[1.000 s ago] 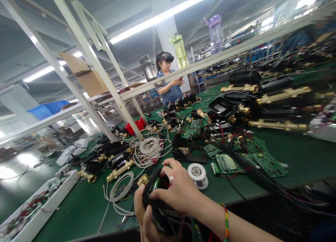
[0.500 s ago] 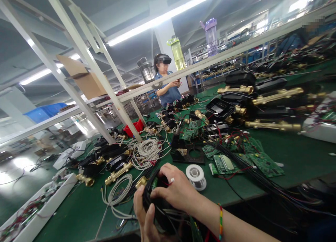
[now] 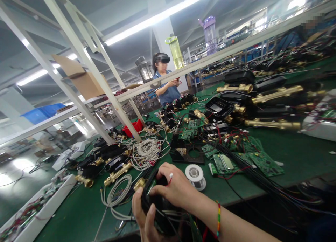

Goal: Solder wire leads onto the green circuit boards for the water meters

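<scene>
Low in the view, my left hand [image 3: 147, 214] is wrapped round a black meter housing [image 3: 165, 219] and supports it from the left, thumb raised along its side. A brass pipe fitting [image 3: 139, 184] sticks out from the housing's far left. My right hand [image 3: 173, 186] reaches into the housing from above, thumb and forefinger closed on a green circuit board [image 3: 153, 182], of which only a sliver shows. A thin red wire with a white connector [image 3: 171, 175] rises by the back of this hand. Cables hang below the housing, and the hands hide most of its inside.
A solder wire spool [image 3: 195, 177] stands right of my hands, near loose circuit boards [image 3: 228, 163] and black cables. Coiled grey cables [image 3: 147, 149] and brass-fitted meters [image 3: 118, 173] lie left. A white foam tray [image 3: 49, 208] is at lower left. A person [image 3: 168, 84] works across the bench.
The housing has tilted slightly between my hands, and the white connector has shifted up a little. My hands keep nearly the same place and hold.
</scene>
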The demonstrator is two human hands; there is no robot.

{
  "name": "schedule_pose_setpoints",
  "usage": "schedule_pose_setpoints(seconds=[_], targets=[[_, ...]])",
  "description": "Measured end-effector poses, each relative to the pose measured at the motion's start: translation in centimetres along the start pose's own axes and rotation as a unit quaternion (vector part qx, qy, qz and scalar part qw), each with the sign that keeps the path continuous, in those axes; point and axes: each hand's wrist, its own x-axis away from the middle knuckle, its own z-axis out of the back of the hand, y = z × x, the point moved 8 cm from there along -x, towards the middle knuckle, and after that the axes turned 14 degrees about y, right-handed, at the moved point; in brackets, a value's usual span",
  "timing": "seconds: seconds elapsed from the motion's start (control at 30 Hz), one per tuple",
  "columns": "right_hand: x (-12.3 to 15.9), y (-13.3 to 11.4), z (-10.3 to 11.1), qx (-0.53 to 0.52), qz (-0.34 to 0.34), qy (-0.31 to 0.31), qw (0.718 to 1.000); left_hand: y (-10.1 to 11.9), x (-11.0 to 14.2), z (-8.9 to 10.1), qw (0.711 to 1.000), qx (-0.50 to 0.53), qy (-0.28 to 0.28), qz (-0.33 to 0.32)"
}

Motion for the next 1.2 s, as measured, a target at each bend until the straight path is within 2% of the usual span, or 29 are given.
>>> schedule_pose_setpoints(seconds=[0.37, 0.53, 0.67, 0.77, 0.83, 0.9, 0.97, 1.0, 1.03, 1.07, 1.13, 1.2], targets=[[-0.1, 0.0, 0.0, 0.023, -0.008, 0.046, 0.999, -0.3, 0.1, -0.1, 1.000, 0.000, -0.015, -0.006], [-0.6, 0.3, -0.2, 0.002, -0.003, 0.032, 0.999, -0.4, -0.7, -0.5, 1.000, 0.014, -0.024, 0.001], [-0.5, 1.1, 1.5, -0.037, -0.006, 0.004, 0.999, -2.2, -0.7, -0.6, 0.998, 0.009, -0.027, 0.052], [1.1, 2.5, 4.3, -0.029, -0.035, 0.024, 0.999, -4.6, 0.5, -0.5, 0.993, -0.002, -0.025, 0.113], [3.3, 3.8, 5.8, -0.014, -0.051, 0.035, 0.998, -6.2, 1.5, -0.4, 0.986, -0.006, -0.023, 0.166], [6.2, 5.5, 6.2, -0.011, -0.074, 0.022, 0.997, -7.2, 2.4, -0.4, 0.977, -0.004, -0.021, 0.214], [9.7, 8.5, 5.2, -0.043, -0.149, 0.001, 0.988, -7.6, 2.6, -0.4, 0.971, -0.003, -0.017, 0.238], [11.5, 10.3, 4.1, -0.090, -0.203, -0.007, 0.975, -7.6, 2.6, -0.5, 0.969, -0.007, -0.017, 0.247], [13.4, 12.1, 2.3, -0.178, -0.281, -0.035, 0.942, -7.6, 2.5, -0.6, 0.966, -0.016, -0.022, 0.257], [15.5, 13.8, 0.1, -0.271, -0.380, -0.064, 0.882, -7.7, 2.4, -0.7, 0.963, -0.026, -0.029, 0.267], [17.9, 16.2, -3.2, -0.317, -0.457, -0.097, 0.825, -7.9, 2.2, -1.1, 0.956, -0.047, -0.049, 0.287], [19.1, 17.9, -5.5, -0.367, -0.520, -0.091, 0.766, -8.1, 2.0, -1.4, 0.951, -0.061, -0.070, 0.296]])
